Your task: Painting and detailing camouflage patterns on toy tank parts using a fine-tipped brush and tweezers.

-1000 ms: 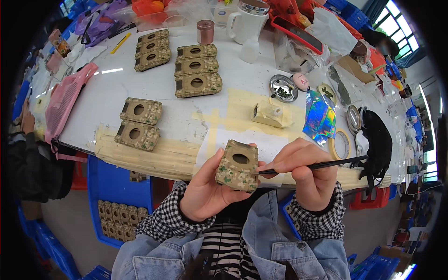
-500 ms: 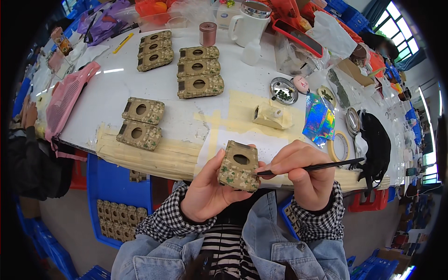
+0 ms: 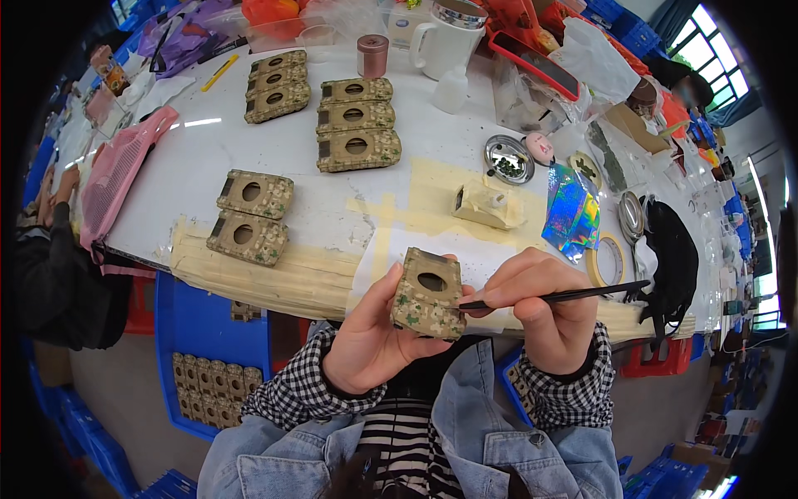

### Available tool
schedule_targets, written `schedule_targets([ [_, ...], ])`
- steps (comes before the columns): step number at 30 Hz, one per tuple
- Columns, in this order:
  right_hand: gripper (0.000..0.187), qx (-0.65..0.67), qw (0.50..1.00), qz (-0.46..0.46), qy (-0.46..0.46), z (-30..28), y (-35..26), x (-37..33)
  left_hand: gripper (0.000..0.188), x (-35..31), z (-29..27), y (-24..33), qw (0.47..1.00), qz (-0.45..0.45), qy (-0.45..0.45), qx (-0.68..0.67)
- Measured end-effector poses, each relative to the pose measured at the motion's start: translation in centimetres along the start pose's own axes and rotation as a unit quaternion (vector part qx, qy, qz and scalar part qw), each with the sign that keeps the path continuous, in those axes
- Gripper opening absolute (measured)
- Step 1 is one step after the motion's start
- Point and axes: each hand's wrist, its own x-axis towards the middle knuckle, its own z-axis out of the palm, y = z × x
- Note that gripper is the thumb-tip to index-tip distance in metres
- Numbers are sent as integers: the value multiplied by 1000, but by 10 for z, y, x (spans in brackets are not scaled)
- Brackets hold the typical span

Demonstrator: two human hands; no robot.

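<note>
My left hand (image 3: 362,345) grips a camouflage-patterned model vehicle hull (image 3: 426,306) by its sides, tilted so that its top with the round hole faces me. Between the thumb and fingers of my right hand (image 3: 540,303) is a slim black tool (image 3: 582,293), probably tweezers or a pen-like stick. Its tip meets the right edge of the hull; whether the tip holds anything is too small to tell. Behind the hands a white paper sheet (image 3: 378,262) lies on the table, and a tape-wrapped block (image 3: 486,206) with a small white nozzle stands beyond it.
More camouflage hulls (image 3: 357,150) stand in groups at the left and back. A round metal dish (image 3: 509,159) holds small green bits, near shiny holographic sheets (image 3: 570,213) and a tape roll (image 3: 605,259). A white mug (image 3: 447,41) stands at the back; a blue tray (image 3: 187,308) with hulls sits below left.
Both hands keep nearly the same pose, with the tool tip still at the hull's right edge. The table scene shifts very slightly. At far left another person's hand and arm have moved a little.
</note>
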Motion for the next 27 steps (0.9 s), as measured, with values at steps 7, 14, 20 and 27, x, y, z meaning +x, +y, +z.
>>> schedule_targets([
  [7, 16, 1, 1000, 5, 0, 0, 0, -1, 53, 0, 0, 0, 1000, 1, -1, 1],
  [14, 16, 19, 1000, 15, 9, 2, 0, -2, 53, 0, 0, 0, 1000, 2, 0, -3],
  [20, 17, 19, 1000, 17, 3, 1, 1, -2, 53, -1, -1, 0, 1000, 5, -1, 2],
  [27, 17, 35, 999, 26, 13, 2, 2, -4, 53, 0, 2, 0, 1000, 2, 1, 0],
])
